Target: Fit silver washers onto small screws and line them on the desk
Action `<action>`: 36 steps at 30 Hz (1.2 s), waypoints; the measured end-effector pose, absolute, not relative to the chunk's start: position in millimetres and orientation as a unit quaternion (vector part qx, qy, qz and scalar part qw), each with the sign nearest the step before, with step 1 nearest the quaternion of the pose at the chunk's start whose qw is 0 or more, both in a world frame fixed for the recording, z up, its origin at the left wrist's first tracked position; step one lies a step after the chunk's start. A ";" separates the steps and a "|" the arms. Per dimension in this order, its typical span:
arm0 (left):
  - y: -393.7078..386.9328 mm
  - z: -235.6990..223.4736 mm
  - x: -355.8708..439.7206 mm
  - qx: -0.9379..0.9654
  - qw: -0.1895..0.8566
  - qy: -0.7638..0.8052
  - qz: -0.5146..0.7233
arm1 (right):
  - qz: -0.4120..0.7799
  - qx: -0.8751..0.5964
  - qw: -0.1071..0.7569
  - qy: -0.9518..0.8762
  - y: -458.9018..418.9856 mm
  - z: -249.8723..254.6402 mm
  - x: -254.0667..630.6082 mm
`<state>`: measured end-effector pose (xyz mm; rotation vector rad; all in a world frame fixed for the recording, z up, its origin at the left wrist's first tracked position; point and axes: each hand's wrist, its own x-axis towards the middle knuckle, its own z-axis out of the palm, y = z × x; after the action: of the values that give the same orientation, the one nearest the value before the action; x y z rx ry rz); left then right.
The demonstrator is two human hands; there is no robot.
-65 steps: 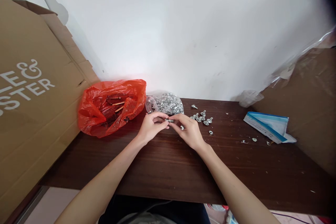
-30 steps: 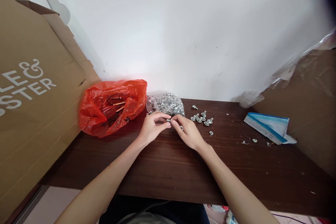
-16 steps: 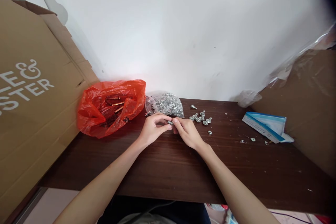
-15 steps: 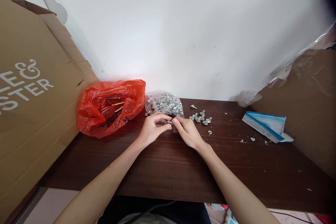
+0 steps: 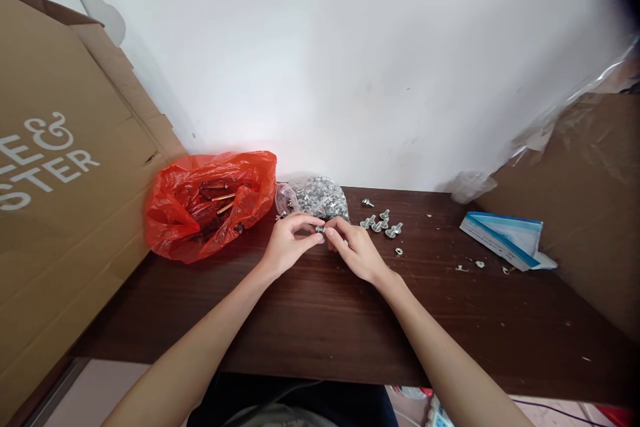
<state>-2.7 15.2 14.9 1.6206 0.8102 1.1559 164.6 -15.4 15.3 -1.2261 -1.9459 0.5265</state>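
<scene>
Your left hand [image 5: 289,245] pinches the bolt [image 5: 320,229] and your right hand [image 5: 361,250] pinches its end, so it's likely best to turn gently and straight.

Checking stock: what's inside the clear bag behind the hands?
Small silvery metal pieces show through the clear bag. Anything deeper is covered; the left hand and right hand partly hide its front.

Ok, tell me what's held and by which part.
A small metal fastener: left hand pinching its sides, right hand gripping its right end; finer detail hidden.
</scene>
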 end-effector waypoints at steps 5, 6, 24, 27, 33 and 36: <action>15.6 14.8 -3.1 0.676 0.464 0.329 0.469 | 0.207 -0.473 0.377 -0.768 -14.5 14.8 165.3; 15.7 14.3 -3.1 0.680 0.461 0.328 0.467 | 0.209 -0.472 0.377 -0.769 -14.4 14.7 165.4; 14.9 13.4 -2.2 0.676 0.468 0.324 0.468 | 0.205 -0.479 0.367 -0.771 -15.2 15.0 165.2; 14.8 13.5 -2.6 0.675 0.469 0.330 0.464 | 0.220 -0.481 0.379 -0.759 -15.6 15.4 164.9; 14.7 12.7 -3.0 0.676 0.468 0.329 0.464 | 0.211 -0.481 0.367 -0.768 -15.0 15.0 164.7; 15.1 12.2 -3.0 0.674 0.471 0.330 0.464 | 0.209 -0.489 0.372 -0.761 -15.2 15.6 164.4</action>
<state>-3.0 15.1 12.2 1.6511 0.8077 1.1374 164.4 -15.2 15.6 -1.2524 -1.9514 0.5352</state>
